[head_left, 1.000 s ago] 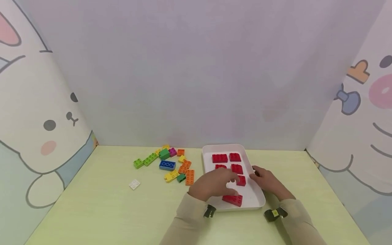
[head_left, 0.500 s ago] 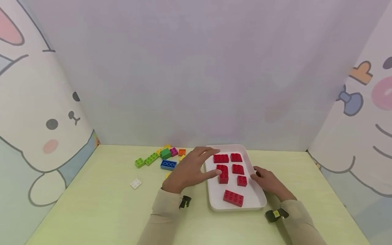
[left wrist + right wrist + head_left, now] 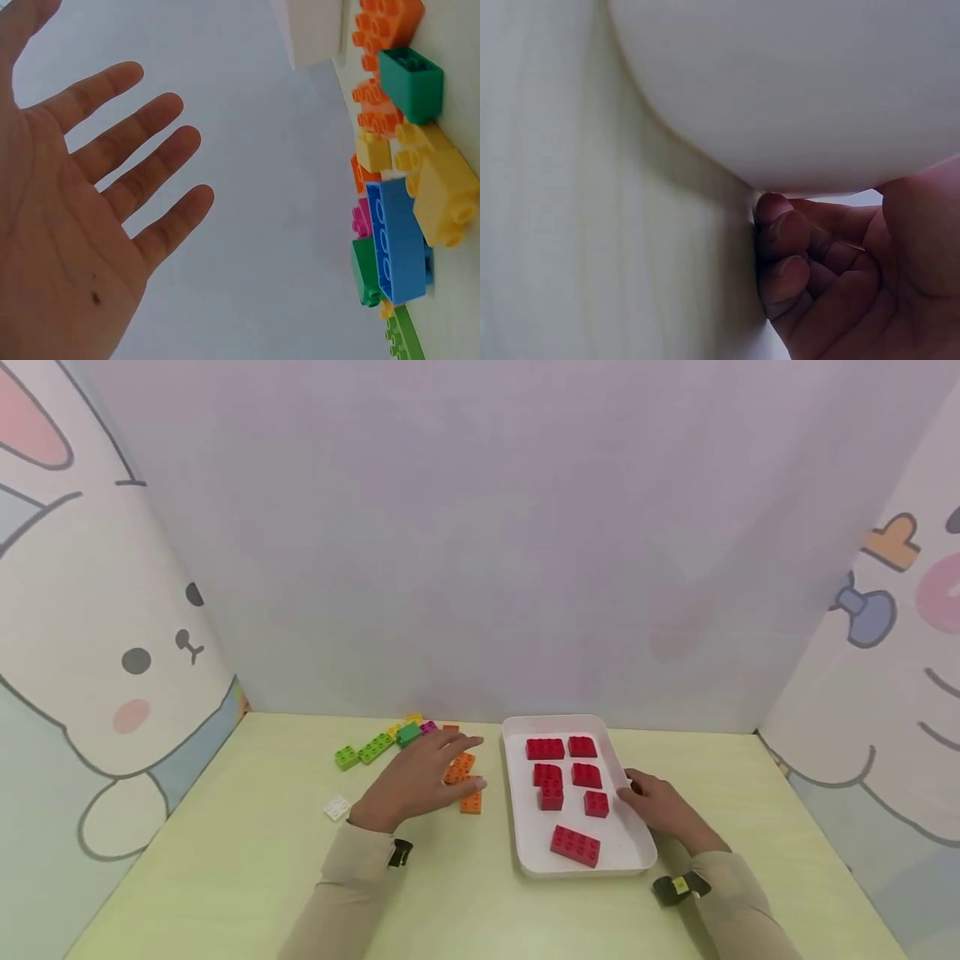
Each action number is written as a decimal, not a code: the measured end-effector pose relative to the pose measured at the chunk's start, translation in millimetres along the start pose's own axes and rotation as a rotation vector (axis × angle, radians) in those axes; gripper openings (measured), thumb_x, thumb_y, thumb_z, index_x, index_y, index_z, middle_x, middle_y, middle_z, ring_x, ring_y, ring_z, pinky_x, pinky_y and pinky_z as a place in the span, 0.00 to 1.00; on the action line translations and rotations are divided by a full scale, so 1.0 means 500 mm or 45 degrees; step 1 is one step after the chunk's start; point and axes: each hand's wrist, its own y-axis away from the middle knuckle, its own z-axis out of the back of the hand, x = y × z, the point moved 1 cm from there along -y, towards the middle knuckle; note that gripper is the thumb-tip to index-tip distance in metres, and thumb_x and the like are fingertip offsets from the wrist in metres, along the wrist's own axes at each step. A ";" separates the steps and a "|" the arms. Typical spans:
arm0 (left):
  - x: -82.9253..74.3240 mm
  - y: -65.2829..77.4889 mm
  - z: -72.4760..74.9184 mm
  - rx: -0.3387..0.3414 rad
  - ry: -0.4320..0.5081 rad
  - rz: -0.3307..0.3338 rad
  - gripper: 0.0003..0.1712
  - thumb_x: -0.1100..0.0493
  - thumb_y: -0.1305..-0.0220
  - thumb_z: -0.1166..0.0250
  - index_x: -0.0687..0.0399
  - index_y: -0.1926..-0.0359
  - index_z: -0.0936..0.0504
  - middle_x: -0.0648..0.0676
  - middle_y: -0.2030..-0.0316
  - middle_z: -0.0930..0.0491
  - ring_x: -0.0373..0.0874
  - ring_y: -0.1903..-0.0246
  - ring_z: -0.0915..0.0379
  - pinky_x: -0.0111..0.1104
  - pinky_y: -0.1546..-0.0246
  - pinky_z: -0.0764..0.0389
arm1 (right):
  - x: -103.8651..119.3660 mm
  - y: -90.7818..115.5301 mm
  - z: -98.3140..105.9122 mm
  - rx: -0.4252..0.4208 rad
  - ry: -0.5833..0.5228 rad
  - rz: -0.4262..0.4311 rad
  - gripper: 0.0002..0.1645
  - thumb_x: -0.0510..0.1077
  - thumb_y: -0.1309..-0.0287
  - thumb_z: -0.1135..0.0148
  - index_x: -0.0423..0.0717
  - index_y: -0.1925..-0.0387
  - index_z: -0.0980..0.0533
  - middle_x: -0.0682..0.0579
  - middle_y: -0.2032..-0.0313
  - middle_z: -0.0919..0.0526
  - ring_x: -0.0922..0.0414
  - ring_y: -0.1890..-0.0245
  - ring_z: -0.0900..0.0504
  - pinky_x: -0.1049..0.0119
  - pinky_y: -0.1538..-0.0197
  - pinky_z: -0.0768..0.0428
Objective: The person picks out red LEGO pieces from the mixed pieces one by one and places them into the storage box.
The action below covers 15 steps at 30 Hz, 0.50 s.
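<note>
My left hand (image 3: 412,785) hovers over the loose building bricks left of the tray, fingers spread and holding nothing. In the left wrist view its palm faces a blue brick (image 3: 397,240), a yellow brick (image 3: 448,195), a dark green brick (image 3: 411,84) and orange bricks, all apart from it. An orange brick (image 3: 471,803) lies just below the thumb in the head view. At the right side of the white tray (image 3: 531,839), my right hand (image 3: 663,807) grips the rim; its curled fingers (image 3: 784,236) show beneath the wall. Several red bricks (image 3: 575,846) lie spread inside the tray.
A white brick (image 3: 337,808) lies alone left of the left wrist. Light green bricks (image 3: 375,747) and a green brick (image 3: 408,734) lie behind the left hand. The pale wall (image 3: 480,568) closes off the back of the table (image 3: 247,860).
My left hand has moved left from above the tray to over the coloured bricks, uncovering the red ones. The right hand stays at the tray's edge. The view has shifted slightly.
</note>
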 end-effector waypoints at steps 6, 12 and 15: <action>0.022 0.003 0.002 -0.031 -0.011 0.022 0.36 0.31 0.42 0.45 0.39 0.36 0.34 0.48 0.39 0.33 0.43 0.41 0.39 0.41 0.43 0.35 | 0.002 -0.009 0.001 0.003 -0.030 0.003 0.36 0.57 0.35 0.50 0.38 0.36 0.41 0.35 0.45 0.29 0.46 0.53 0.27 0.47 0.50 0.26; 0.018 0.018 -0.006 -0.082 -0.083 -0.034 0.37 0.29 0.38 0.53 0.40 0.34 0.37 0.49 0.41 0.32 0.45 0.43 0.37 0.42 0.43 0.36 | 0.007 -0.003 0.021 -0.042 -0.061 0.023 0.40 0.65 0.37 0.53 0.47 0.32 0.45 0.44 0.55 0.26 0.51 0.60 0.27 0.57 0.60 0.23; 0.018 0.041 -0.010 -0.079 -0.127 -0.095 0.38 0.29 0.36 0.57 0.40 0.32 0.41 0.49 0.39 0.34 0.46 0.41 0.40 0.45 0.41 0.39 | 0.031 0.022 0.056 -0.209 -0.020 0.191 0.37 0.62 0.35 0.53 0.48 0.32 0.45 0.45 0.57 0.27 0.51 0.60 0.28 0.58 0.63 0.25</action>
